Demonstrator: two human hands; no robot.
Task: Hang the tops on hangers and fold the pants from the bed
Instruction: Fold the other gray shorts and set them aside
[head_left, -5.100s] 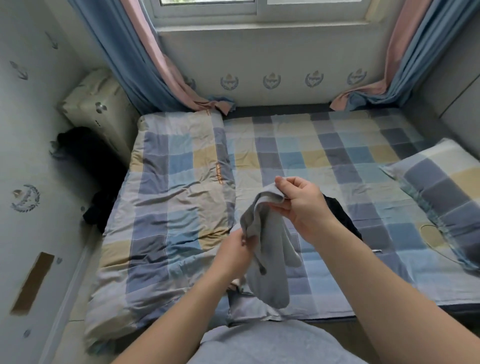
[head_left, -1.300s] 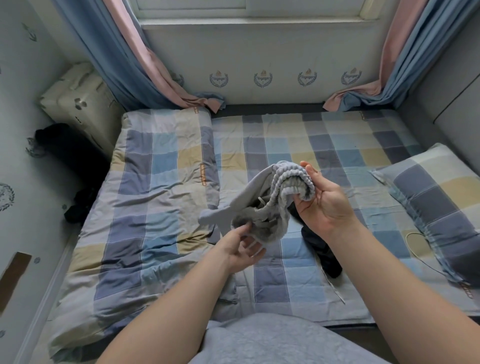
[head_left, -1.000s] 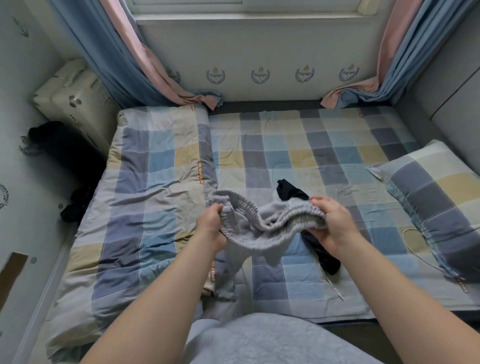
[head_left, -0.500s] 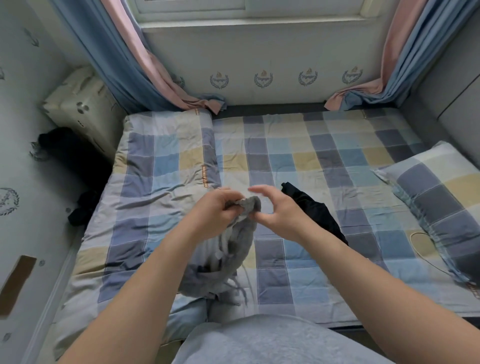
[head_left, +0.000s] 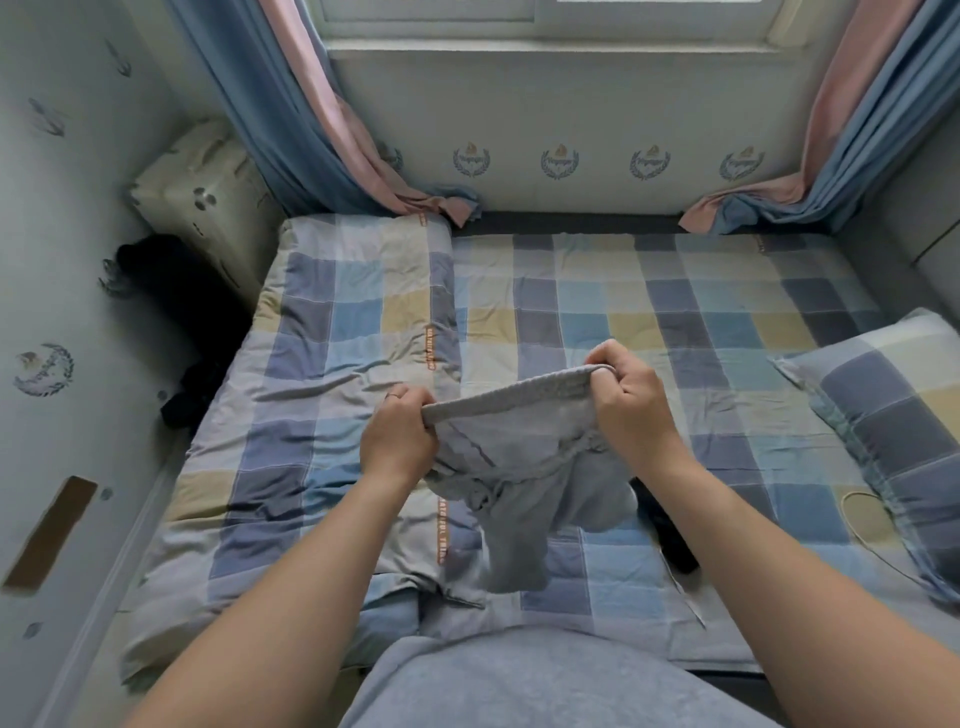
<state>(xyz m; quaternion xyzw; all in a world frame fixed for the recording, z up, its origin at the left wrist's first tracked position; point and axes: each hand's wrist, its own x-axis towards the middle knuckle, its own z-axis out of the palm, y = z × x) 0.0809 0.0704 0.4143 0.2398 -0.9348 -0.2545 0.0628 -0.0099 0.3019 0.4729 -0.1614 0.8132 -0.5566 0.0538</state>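
Observation:
I hold a pair of grey pants (head_left: 524, 457) up over the checked bed (head_left: 649, 312), its ribbed waistband stretched flat between my hands. My left hand (head_left: 397, 434) grips the waistband's left end, and my right hand (head_left: 623, 402) grips the right end a little higher. The legs hang bunched below the waistband, reaching down toward the bed's near edge. A black garment (head_left: 667, 535) lies on the sheet behind the pants, mostly hidden by them and by my right forearm.
A folded checked quilt (head_left: 322, 395) covers the bed's left half. A matching pillow (head_left: 893, 415) lies at the right with a thin cord (head_left: 862, 525) beside it. A pale suitcase (head_left: 202, 197) and dark clothing (head_left: 176, 291) fill the gap by the left wall. Curtains hang at both window corners.
My hands were together pinching one bunched spot of the pants half a second ago. They have spread apart along the waistband, pulling it taut and lifting it.

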